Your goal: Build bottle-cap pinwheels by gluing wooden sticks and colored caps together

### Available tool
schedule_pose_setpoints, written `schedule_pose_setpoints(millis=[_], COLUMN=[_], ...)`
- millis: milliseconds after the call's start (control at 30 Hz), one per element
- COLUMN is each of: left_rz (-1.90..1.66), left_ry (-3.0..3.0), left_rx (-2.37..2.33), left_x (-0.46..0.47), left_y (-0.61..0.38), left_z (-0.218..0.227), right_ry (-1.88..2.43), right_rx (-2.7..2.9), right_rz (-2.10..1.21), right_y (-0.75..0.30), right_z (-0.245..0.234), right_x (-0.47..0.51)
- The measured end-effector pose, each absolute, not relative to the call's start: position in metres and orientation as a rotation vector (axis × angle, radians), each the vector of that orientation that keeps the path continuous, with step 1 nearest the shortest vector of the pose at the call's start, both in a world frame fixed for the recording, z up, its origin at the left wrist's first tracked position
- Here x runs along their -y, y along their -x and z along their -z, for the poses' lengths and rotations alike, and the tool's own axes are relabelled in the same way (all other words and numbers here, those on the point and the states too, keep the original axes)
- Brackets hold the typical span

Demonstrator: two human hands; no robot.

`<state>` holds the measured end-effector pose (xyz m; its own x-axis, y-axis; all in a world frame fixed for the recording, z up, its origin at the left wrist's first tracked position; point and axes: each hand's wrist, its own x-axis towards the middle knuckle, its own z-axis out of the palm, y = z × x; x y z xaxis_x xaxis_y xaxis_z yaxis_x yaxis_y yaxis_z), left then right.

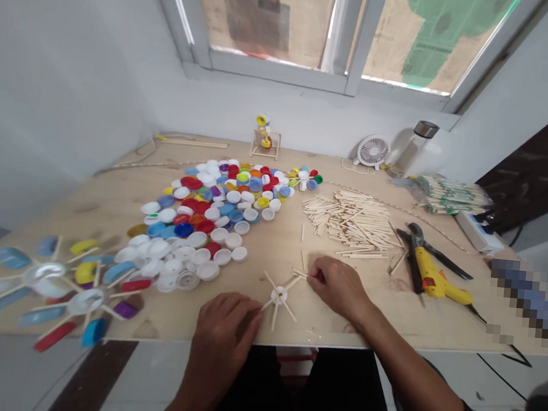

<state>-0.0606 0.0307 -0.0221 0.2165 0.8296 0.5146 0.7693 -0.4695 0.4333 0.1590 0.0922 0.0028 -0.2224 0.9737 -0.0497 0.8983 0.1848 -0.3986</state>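
Observation:
Near the front edge of the table lies a small white bottle cap with wooden sticks (279,295) spreading from it like spokes. My left hand (228,323) is curled at its left, with thumb and forefinger closed at the end of one spoke. To the right, my right hand (337,284) pinches a short wooden stick (300,273) between thumb and fingertips. This stick is close to the upper right spoke; whether they touch I cannot tell. Beyond the right hand spreads a pile of cut wooden sticks (356,222).
Many coloured bottle caps (206,209) cover the table's middle left. Spoked cap wheels (86,301) lie at the left front. On the right are a yellow glue gun (433,274), black-handled cutters (414,243) and a power strip (480,233). A small fan (373,151) and glass bottle (410,150) stand behind.

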Motion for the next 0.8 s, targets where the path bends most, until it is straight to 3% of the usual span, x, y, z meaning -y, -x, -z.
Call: schedule_pose_setpoints(millis=[300,533,800], left_rz=[-1.197,-1.247,-1.191], left_ry=[-2.354,-2.496,-2.510], left_rx=[-1.575,-1.224,-1.176], left_x=[-0.022,-0.017,-0.019], left_y=[0.063,0.041,0.040], left_z=[0.025,0.012,0.018], right_ry=[1.794,1.421,1.418], right_rx=[2.076,2.120,1.962], right_rz=[-0.544,-0.819,-0.722], right_y=[-0.181,-0.157,-0.200], right_z=[-0.015,-0.022,-0.021], right_x=[-0.073,-0.027,-0.032])
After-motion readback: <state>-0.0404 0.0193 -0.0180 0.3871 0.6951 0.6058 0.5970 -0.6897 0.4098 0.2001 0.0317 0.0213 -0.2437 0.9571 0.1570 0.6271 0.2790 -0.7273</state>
